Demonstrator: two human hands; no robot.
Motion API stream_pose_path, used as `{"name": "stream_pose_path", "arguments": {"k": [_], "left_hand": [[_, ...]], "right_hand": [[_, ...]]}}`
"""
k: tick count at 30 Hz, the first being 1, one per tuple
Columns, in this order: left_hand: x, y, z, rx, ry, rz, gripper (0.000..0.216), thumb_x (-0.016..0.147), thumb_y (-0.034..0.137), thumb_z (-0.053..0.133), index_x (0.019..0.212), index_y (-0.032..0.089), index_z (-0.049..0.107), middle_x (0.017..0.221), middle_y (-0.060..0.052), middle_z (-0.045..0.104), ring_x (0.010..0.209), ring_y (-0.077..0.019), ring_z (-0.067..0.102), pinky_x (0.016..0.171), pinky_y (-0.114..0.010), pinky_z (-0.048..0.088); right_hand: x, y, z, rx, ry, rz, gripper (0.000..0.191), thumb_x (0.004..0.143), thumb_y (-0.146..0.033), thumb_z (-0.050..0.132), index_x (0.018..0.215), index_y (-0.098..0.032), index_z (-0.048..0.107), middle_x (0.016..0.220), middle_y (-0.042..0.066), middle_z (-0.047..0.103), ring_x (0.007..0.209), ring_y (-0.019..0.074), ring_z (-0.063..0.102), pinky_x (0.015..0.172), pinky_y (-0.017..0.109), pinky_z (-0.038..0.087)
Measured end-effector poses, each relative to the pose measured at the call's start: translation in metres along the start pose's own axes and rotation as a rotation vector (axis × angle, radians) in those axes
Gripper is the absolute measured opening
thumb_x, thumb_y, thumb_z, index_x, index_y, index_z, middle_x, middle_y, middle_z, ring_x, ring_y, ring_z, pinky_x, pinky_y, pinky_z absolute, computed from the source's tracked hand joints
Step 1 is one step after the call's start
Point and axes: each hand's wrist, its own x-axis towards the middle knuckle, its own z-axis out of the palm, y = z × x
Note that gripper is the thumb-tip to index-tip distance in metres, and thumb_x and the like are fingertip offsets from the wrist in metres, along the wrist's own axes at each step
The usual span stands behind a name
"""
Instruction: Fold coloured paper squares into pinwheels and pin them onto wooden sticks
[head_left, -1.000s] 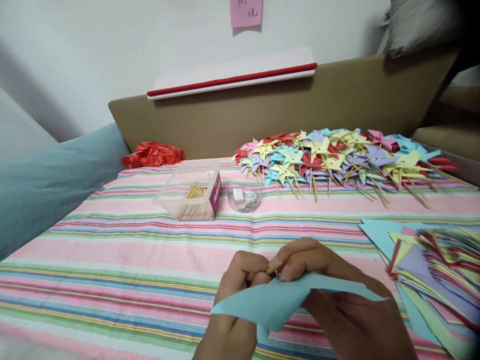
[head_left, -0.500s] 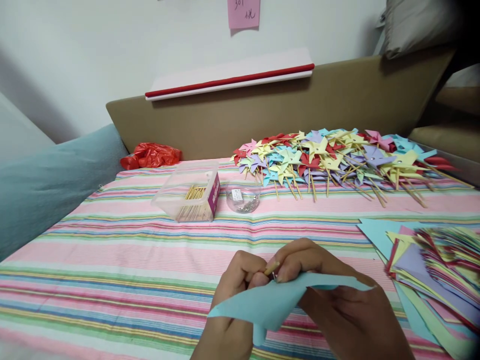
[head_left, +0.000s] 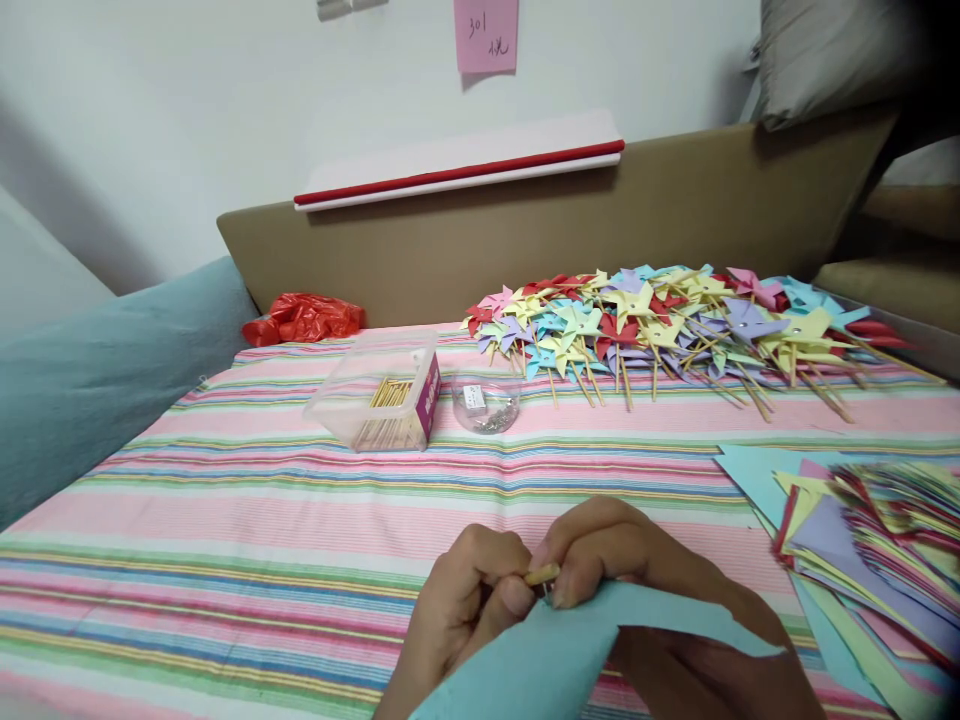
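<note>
My left hand [head_left: 469, 590] is closed on a thin wooden stick [head_left: 541, 575], whose end pokes out past the fingertips. Fingers of my right hand [head_left: 637, 550] pinch a light blue paper pinwheel [head_left: 540, 655] close to its middle. A small metal pin [head_left: 547, 592] shows between the stick's end and the paper; how deep it sits in the wood I cannot tell. Both hands meet low in the picture, above the striped cloth. The pinwheel's blades spread below and to the right, hiding part of my right palm.
Finished pinwheels [head_left: 637, 315] lie heaped at the back right. Cut coloured paper [head_left: 862, 560] is stacked at the right. A clear plastic box [head_left: 367, 400] of wooden sticks stands beside a round clear container [head_left: 486, 408] of small metal pieces. A red plastic bag [head_left: 304, 320] rests at the back left.
The pinwheel has tilted, its left blade dropping lower toward the front. Both hands sit slightly lower in the picture, still holding stick and paper. The view has tipped up a little.
</note>
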Motion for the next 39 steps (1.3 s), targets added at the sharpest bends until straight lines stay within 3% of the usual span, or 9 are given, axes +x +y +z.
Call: {"name": "stream_pose_path", "arguments": {"k": [3, 10, 19, 25, 30, 34, 39], "left_hand": [[-0.002, 0.006, -0.001, -0.029, -0.033, -0.069, 0.019, 0.097, 0.038, 0.059, 0.087, 0.022, 0.064, 0.073, 0.001, 0.053, 0.064, -0.0103, 0.045, 0.059, -0.022, 0.037], [-0.001, 0.024, 0.008, -0.093, 0.042, -0.169, 0.025, 0.09, 0.042, 0.069, 0.079, 0.02, 0.063, 0.07, 0.002, 0.053, 0.063, -0.0092, 0.044, 0.06, -0.022, 0.035], [-0.001, 0.029, 0.01, -0.055, 0.084, -0.177, 0.026, 0.087, 0.045, 0.071, 0.076, 0.022, 0.066, 0.069, 0.001, 0.056, 0.063, -0.0105, 0.047, 0.059, -0.023, 0.038], [-0.002, 0.028, 0.007, 0.065, 0.107, -0.146, 0.027, 0.087, 0.046, 0.071, 0.075, 0.022, 0.067, 0.068, 0.001, 0.055, 0.063, -0.0114, 0.047, 0.06, -0.025, 0.037], [-0.005, 0.025, 0.003, 0.133, 0.106, -0.162, 0.027, 0.087, 0.048, 0.069, 0.076, 0.024, 0.069, 0.069, 0.001, 0.056, 0.064, -0.0129, 0.048, 0.061, -0.026, 0.036], [-0.006, 0.023, 0.0, 0.208, 0.11, -0.141, 0.025, 0.088, 0.046, 0.069, 0.078, 0.024, 0.071, 0.072, -0.001, 0.059, 0.067, -0.0143, 0.049, 0.063, -0.027, 0.037], [-0.004, 0.018, -0.003, 0.195, 0.028, -0.11, 0.028, 0.091, 0.049, 0.065, 0.083, 0.022, 0.069, 0.073, 0.0, 0.054, 0.063, -0.0126, 0.043, 0.058, -0.027, 0.032]], "right_hand": [[0.001, -0.003, 0.0, 0.001, 0.006, 0.004, 0.007, 0.09, -0.021, 0.067, 0.087, -0.027, 0.068, 0.087, 0.001, 0.073, 0.081, 0.0161, 0.072, 0.069, 0.022, 0.058], [0.001, -0.01, 0.001, -0.059, 0.041, -0.04, 0.007, 0.091, -0.024, 0.067, 0.085, -0.025, 0.068, 0.084, 0.003, 0.074, 0.08, 0.0182, 0.072, 0.075, 0.027, 0.06], [0.0, -0.007, 0.003, -0.056, 0.051, -0.032, 0.009, 0.092, -0.026, 0.064, 0.085, -0.024, 0.069, 0.083, 0.005, 0.074, 0.078, 0.0191, 0.072, 0.07, 0.026, 0.06], [-0.002, 0.0, 0.002, 0.02, 0.019, -0.007, 0.005, 0.092, -0.022, 0.066, 0.09, -0.027, 0.068, 0.09, 0.001, 0.073, 0.083, 0.0153, 0.071, 0.075, 0.022, 0.058], [-0.004, 0.01, 0.003, 0.061, -0.009, -0.087, 0.008, 0.091, -0.022, 0.066, 0.095, -0.029, 0.067, 0.091, 0.001, 0.073, 0.083, 0.0157, 0.071, 0.068, 0.02, 0.056], [-0.007, 0.009, 0.009, 0.049, 0.046, -0.026, 0.005, 0.093, -0.024, 0.064, 0.092, -0.028, 0.064, 0.088, 0.001, 0.072, 0.08, 0.0155, 0.069, 0.064, 0.02, 0.054], [-0.006, 0.01, 0.011, 0.069, 0.078, -0.056, 0.006, 0.094, -0.024, 0.062, 0.092, -0.029, 0.065, 0.086, 0.001, 0.071, 0.08, 0.016, 0.069, 0.074, 0.024, 0.057]]}}
